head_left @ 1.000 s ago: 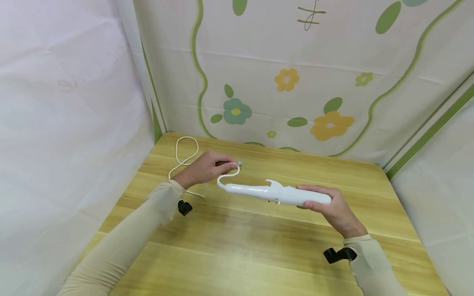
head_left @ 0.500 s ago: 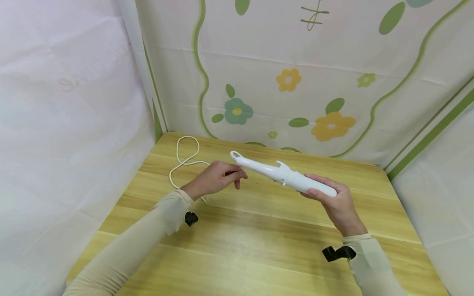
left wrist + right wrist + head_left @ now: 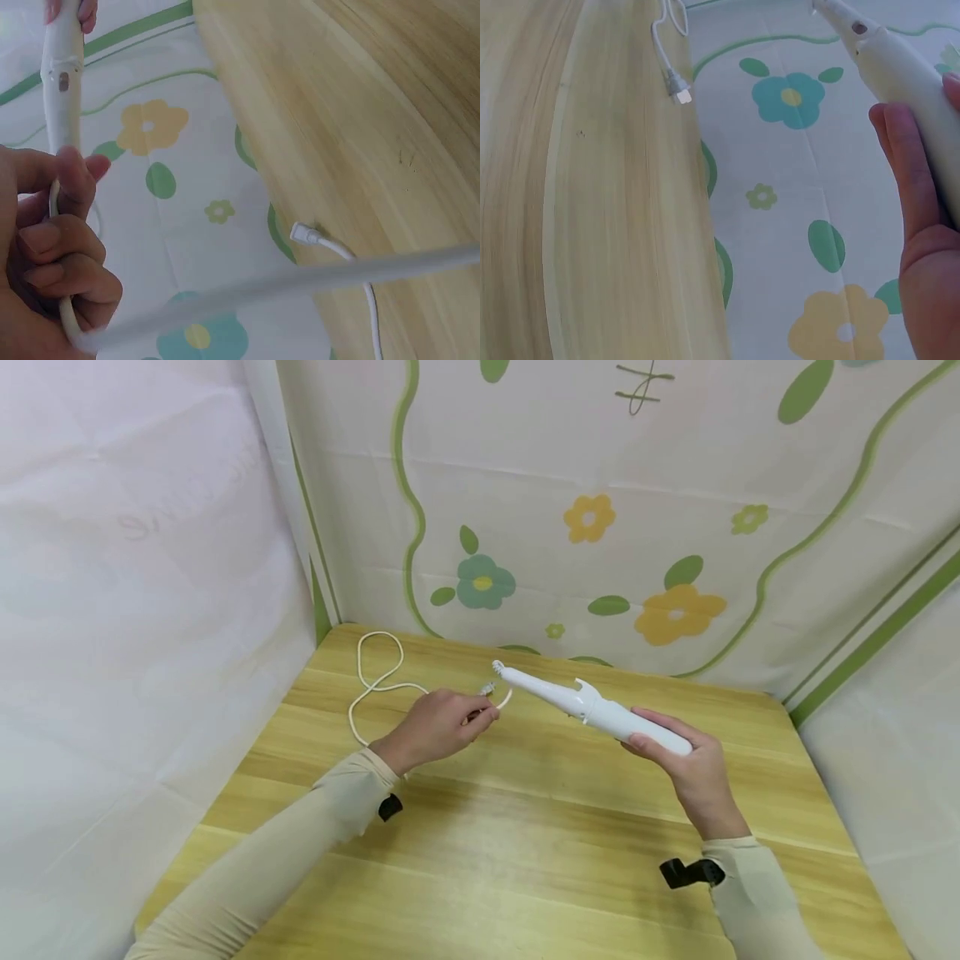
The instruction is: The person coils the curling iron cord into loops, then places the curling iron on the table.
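A white curling iron, with a small lever at its middle, slants above the table. My right hand grips its thick end, fingers and thumb wrapped round the body. From the narrow end, pointing up and left, comes a white cord. My left hand holds this cord close to the iron; in the left wrist view the cord runs through the curled fingers. Behind that hand the plug lies on the table, and it shows again in the right wrist view as a plug with pale prongs.
A wooden table spans the space below. Loops of the cord lie at its back left corner. A flower-printed cloth hangs behind the table, with a white cloth at the left and another at the right.
The iron's narrow end has risen and the iron has shifted right. My left hand, first by the plug, came away from the cord's base and now holds the cord slightly farther right.
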Demonstrator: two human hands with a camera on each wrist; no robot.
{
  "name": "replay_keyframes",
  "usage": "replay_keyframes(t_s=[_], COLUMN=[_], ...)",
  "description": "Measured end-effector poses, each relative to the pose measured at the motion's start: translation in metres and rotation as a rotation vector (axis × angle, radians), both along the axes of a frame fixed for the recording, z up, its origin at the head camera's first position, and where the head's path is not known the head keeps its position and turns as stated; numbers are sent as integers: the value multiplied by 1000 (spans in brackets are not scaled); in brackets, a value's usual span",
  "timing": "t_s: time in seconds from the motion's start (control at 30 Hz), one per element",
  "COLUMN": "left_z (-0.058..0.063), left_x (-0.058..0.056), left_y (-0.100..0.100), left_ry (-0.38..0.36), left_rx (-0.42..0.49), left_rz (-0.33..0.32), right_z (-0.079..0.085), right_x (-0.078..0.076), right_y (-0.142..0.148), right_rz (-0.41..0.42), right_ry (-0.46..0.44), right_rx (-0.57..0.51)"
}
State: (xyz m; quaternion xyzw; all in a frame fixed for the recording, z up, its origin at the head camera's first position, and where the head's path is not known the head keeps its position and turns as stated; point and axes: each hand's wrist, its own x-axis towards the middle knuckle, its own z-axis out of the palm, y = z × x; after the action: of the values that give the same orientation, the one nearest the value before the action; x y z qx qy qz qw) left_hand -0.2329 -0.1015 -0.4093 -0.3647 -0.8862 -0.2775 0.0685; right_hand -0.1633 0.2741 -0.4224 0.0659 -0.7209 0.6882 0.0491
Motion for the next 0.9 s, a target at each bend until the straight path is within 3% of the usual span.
replay_keyframes(t_s=[0.13,0.27,0.53,0.63,0.7,0.9], left_z=[3,7,17,22,26,40], left_x=[3,5,10,12,12,4], left_y=[4,7,14,16,15,6], left_ry=[97,127,-108,-125,-88,53], left_rx=[-72,-74,68,82,65,-13], left_rz=[38,62,81,70,57,-51], right_z=[-3,-8,-12,-13,-14,-15], right_x=[-2,-2,-3,-4,-2,6], right_y=[5,11,15,15,15,20], right_rz=[-17,-51,-117,-123,-127,-108], right_ry=[-2,-14,20,6,-22,-86], right_rx=[5,13,-57,-42,0,305])
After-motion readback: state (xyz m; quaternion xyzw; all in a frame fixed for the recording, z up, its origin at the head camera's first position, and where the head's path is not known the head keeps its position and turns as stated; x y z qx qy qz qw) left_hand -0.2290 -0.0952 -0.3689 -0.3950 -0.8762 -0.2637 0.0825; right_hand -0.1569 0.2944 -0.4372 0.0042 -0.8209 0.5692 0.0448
